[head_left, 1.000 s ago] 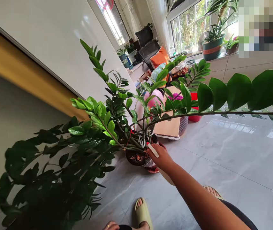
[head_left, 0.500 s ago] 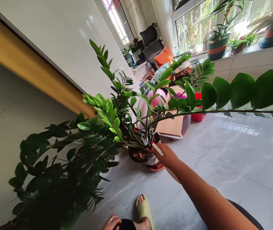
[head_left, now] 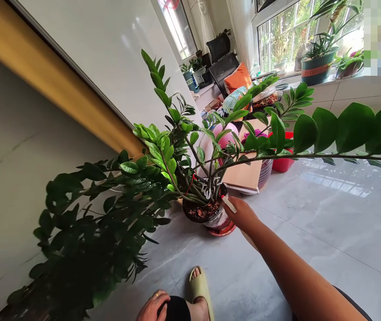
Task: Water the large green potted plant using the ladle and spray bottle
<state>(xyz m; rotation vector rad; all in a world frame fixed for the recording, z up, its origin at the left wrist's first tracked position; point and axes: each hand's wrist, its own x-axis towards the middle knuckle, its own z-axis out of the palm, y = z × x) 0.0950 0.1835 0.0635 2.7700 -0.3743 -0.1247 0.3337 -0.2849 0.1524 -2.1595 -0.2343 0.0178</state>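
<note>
A large potted plant (head_left: 173,156) with glossy green leaflets stands on the floor in front of me, its stems spreading widely. Dark soil with brown chips fills its pot (head_left: 222,218), which sits in a red saucer (head_left: 225,231). My right hand (head_left: 240,211) is at the pot's right rim, closed on a flat white stick (head_left: 229,204) with a red tip; its other fingers are mostly hidden. White curly ornaments (head_left: 207,191) and a red tie (head_left: 193,178) are among the stems. My left hand (head_left: 154,306), wearing a ring, lies over my black-clothed knee, holding nothing.
One long branch (head_left: 317,156) stretches right across the view. A cardboard-coloured board (head_left: 243,174) and a red bin (head_left: 282,164) stand behind the plant. Farther back are a black chair (head_left: 222,62) and a windowsill with a green pot (head_left: 319,69). My slippered foot (head_left: 198,285) is below.
The view has shifted, so the plant and pot appear farther right. My right hand stays at the pot rim with the white stick; more of my left hand shows on the knee.
</note>
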